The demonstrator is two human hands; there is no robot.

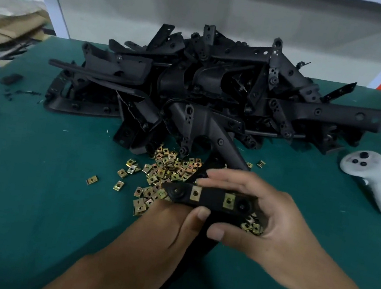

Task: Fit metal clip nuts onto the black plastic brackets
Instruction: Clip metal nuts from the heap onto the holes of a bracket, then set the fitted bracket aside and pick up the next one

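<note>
Evidently the black bracket [211, 201], gripped by the left hand [172, 230] and the right hand [269, 219] just above the green surface [30, 195], was light, stiff plastic best held by its edges. Two clip nuts [195, 193] already sat on its face. The loose nuts [169, 166] beside it looked small, springy and easily dropped.

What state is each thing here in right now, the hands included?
Held bracket: gripped by both hands, two clip nuts fitted.
Left hand: grips the bracket.
Right hand: grips the bracket, loose nuts in its palm.
Loose clip nuts: scattered on the green mat.
Bracket pile: heaped, untouched.
</note>
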